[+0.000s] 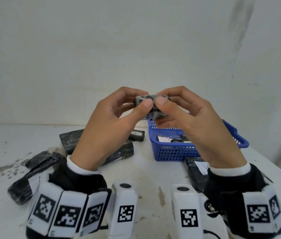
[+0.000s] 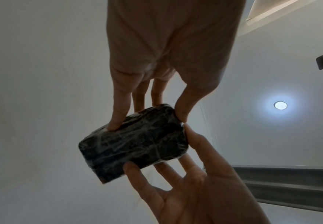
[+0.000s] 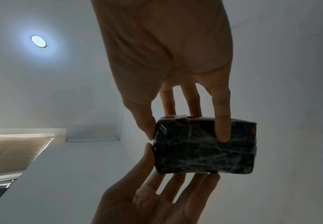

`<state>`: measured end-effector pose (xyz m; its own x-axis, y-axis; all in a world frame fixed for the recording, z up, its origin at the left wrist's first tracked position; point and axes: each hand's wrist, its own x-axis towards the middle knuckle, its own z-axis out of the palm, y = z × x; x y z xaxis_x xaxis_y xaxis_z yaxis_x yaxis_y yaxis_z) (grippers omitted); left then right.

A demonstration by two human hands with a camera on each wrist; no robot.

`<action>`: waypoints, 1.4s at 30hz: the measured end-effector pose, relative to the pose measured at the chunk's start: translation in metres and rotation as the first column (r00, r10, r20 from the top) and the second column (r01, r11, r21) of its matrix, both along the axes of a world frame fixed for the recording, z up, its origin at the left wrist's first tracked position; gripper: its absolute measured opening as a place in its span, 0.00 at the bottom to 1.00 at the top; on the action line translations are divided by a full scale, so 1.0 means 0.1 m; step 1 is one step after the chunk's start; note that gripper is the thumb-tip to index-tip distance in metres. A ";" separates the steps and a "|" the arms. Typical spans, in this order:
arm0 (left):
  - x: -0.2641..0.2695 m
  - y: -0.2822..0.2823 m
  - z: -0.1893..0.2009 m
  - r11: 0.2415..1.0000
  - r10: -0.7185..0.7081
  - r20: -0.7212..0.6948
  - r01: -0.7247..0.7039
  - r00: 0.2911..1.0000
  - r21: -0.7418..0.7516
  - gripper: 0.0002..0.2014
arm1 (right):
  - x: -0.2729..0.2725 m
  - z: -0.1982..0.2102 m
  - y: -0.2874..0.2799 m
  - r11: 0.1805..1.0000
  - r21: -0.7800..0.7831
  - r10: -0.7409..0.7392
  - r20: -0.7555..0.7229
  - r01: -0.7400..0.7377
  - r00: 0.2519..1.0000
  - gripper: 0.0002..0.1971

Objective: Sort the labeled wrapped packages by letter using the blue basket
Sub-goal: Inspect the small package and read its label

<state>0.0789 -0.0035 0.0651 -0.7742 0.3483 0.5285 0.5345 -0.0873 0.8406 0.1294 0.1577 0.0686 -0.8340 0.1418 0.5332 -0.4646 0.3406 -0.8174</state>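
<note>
Across the lower half of the head view spreads a white table (image 1: pixel 153 178), its left side speckled with dark spots, with a plain pale wall (image 1: pixel 136 40) behind it. On the right part of the table stands the blue basket (image 1: pixel 174 152), a mesh-walled tub with a handle at its right end; inside it lie at least two dark packages, one (image 1: pixel 165 139) showing a white label with a red mark that I cannot read. Just in front of the basket lies a long dark package (image 1: pixel 194 171) with a white label, partly hidden by the right wrist. Left of the basket several more black wrapped packages lie scattered: a blocky one (image 1: pixel 69 140) farthest back, a flatter one (image 1: pixel 124 150) beside it, a small labeled one (image 1: pixel 137 134) near the basket's back left corner, and a cluster of long ones (image 1: pixel 33 168) at the left edge.

Above the basket's back left corner, both hands hold one small black package (image 1: pixel 151 107) wrapped in shiny film, up in the air, well clear of the table. The left hand (image 1: pixel 112 128) pinches its left end, thumb on the near side and fingers curled behind. The right hand (image 1: pixel 189 121) grips the right end likewise, the two thumb tips nearly touching. In the wrist views the fingers (image 2: pixel 116 115) reach across the package's underside (image 3: pixel 204 145), and no letter shows on that face. Both wrists wear bands with black-and-white square markers (image 1: pixel 67 216).
</note>
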 end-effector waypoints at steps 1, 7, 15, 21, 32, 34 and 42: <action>0.01 0.00 0.00 1.000 -0.002 0.011 0.002 1.000 0.001 0.17 | 0.00 0.00 0.01 1.000 -0.003 -0.004 -0.008 0.004 1.000 0.14; 0.02 -0.04 0.03 0.999 -0.026 0.152 0.019 0.988 0.049 0.11 | -0.01 -0.02 0.01 1.000 -0.026 0.005 0.000 -0.005 1.000 0.12; -0.04 -0.04 0.00 0.999 -0.039 0.210 0.041 0.977 -0.008 0.32 | 0.02 -0.02 0.01 0.998 0.022 0.065 -0.077 -0.063 0.995 0.37; -0.03 -0.05 0.01 0.999 -0.032 0.180 0.035 0.983 -0.016 0.27 | -0.01 -0.03 0.03 0.998 -0.019 0.067 -0.016 -0.068 0.998 0.40; -0.05 -0.05 -0.01 0.999 -0.020 0.142 0.024 0.990 -0.029 0.23 | 0.00 0.00 0.01 0.999 -0.026 0.043 -0.007 -0.043 0.999 0.23; -0.05 -0.04 -0.01 0.999 -0.011 0.135 0.016 0.991 -0.039 0.21 | 0.00 0.00 0.01 0.999 -0.025 0.035 -0.012 -0.036 0.999 0.23; -0.04 -0.04 -0.01 0.998 0.034 0.108 -0.028 0.994 -0.052 0.23 | 0.03 0.01 0.00 1.000 0.016 0.001 -0.002 -0.001 1.000 0.17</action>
